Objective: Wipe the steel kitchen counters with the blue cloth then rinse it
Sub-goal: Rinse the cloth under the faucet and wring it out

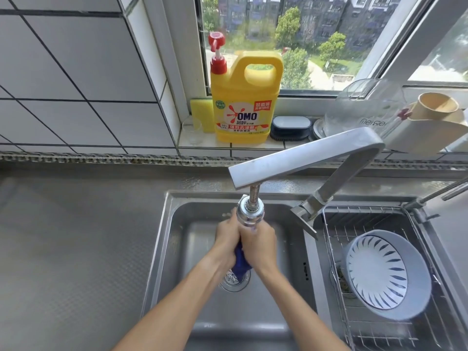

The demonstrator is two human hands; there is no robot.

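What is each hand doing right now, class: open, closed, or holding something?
Left hand: closed, gripping the blue cloth under the faucet head.
Right hand: closed, gripping the same blue cloth.

Blue cloth (pixel 240 262); yellow detergent jug (pixel 244 97) with red pump (pixel 217 53) and red-and-white label. Yellow sponge (pixel 201 114); grey-blue colander (pixel 387 274) with white, slotted radial interior. White wall tiles (pixel 63 72) with dark grout; embossed steel counter (pixel 71 249).
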